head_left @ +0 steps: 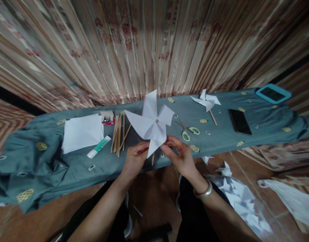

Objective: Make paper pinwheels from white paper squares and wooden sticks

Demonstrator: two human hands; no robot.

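A white paper pinwheel with a round metal pin head at its centre is held up above the near edge of the table. My left hand is closed at its lower left, fingertips partly behind the paper. On the other side, my right hand pinches the lower blade between thumb and fingers. Below the blade's tip shows a short length of thin wooden stick; where it meets the pinwheel is hidden. A second pinwheel on a stick lies farther back to the right.
On the cloth-covered table are a stack of white paper, a glue stick, a red box of pins, several wooden sticks, green-handled scissors, a phone and a blue-framed tablet. A plastic bag of paper pinwheels is on the floor.
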